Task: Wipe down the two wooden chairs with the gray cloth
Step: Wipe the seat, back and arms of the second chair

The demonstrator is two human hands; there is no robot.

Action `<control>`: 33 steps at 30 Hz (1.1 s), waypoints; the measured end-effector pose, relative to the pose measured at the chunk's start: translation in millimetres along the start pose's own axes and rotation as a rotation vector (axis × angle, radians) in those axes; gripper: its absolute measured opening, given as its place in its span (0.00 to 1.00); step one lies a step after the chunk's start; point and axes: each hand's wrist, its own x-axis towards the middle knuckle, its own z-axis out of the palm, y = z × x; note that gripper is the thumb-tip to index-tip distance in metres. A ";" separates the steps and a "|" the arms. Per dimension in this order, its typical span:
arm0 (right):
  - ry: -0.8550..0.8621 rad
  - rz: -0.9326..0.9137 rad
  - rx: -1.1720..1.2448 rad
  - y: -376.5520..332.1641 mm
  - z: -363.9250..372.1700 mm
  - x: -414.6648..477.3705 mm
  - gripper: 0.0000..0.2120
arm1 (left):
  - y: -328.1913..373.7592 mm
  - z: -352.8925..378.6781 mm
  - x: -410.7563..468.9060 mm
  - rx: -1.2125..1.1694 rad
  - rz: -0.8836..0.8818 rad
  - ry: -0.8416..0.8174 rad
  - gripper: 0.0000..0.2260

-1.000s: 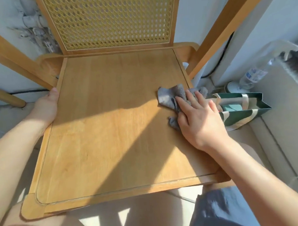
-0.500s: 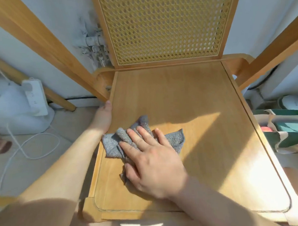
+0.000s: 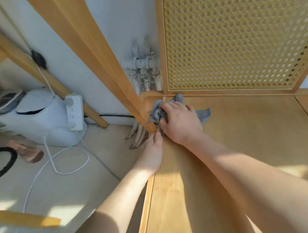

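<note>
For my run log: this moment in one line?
phase: wiping seat corner | right hand: grips cloth | left hand: at seat edge

a white appliance (image 3: 41, 119) sits on the beige floor (image 3: 68, 197) against the white wall (image 3: 125, 19). a white power strip (image 3: 74, 112) stands upright against the appliance's right side. a white cable (image 3: 88, 159) loops over the floor just in front of the appliance. right of the appliance a black cable (image 3: 113, 116) lies along the foot of the wall, and further right a cluster of grey painted pipes (image 3: 144, 64) runs down the wall. in front of the appliance, to its left, lie a curved black hose (image 3: 13, 159) and a blurred pinkish object (image 3: 30, 153). sun patches fall on the floor in front of the appliance.
</note>
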 end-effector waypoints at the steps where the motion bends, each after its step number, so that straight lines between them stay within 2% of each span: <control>1: 0.058 0.019 0.025 0.9 1.5 6.6 0.20 | 0.7 -1.1 -0.3 0.035 -0.009 -0.010 0.21; 4: 0.217 0.110 0.226 1.6 1.8 22.7 0.19 | -1.4 -3.1 -0.8 0.085 -0.044 -0.043 0.23; 6: 0.273 0.094 0.426 -10.0 1.1 40.4 0.19 | 0.9 -4.0 -0.9 0.055 -0.036 -0.042 0.23; 8: 0.224 -0.005 0.517 -29.8 4.1 61.5 0.19 | 0.3 -4.9 0.4 0.009 -0.015 -0.030 0.21; 11: -0.001 -0.052 0.565 -45.3 11.7 84.9 0.17 | -0.1 -6.6 1.8 -0.011 0.011 -0.032 0.19; 13: -0.130 -0.096 0.454 -37.3 11.5 92.5 0.16 | 1.6 -8.2 1.2 -0.001 0.003 -0.030 0.19; 15: -0.226 -0.190 0.139 -22.3 11.9 91.4 0.14 | 2.7 -7.7 -1.0 0.016 0.019 -0.034 0.19; 16: -0.240 -0.230 -0.010 -16.0 13.3 88.9 0.17 | 3.4 -7.5 -2.0 0.026 0.030 -0.031 0.18; 18: -0.219 -0.197 -0.178 -13.4 16.6 81.1 0.26 | 4.5 -7.0 -2.2 0.043 0.033 -0.026 0.17; 20: -0.194 -0.099 -0.304 -24.3 20.3 77.7 0.30 | 3.2 -6.2 -1.3 0.036 0.028 -0.032 0.18; 24: -0.128 -0.102 -0.594 -36.9 21.7 74.5 0.29 | 0.8 -5.4 0.5 0.028 0.028 -0.018 0.18; 27: -0.058 -0.168 -0.641 -31.6 13.1 71.5 0.22 | 4.5 -6.3 -1.5 0.036 0.034 -0.012 0.18; 29: 0.037 -0.238 -0.552 -23.0 7.5 69.8 0.16 | 6.3 -7.1 -3.0 0.060 0.033 -0.014 0.17; 33: 0.197 -0.237 -0.284 18.4 -3.7 52.9 0.19 | 7.6 -8.1 -1.5 0.125 0.039 0.006 0.16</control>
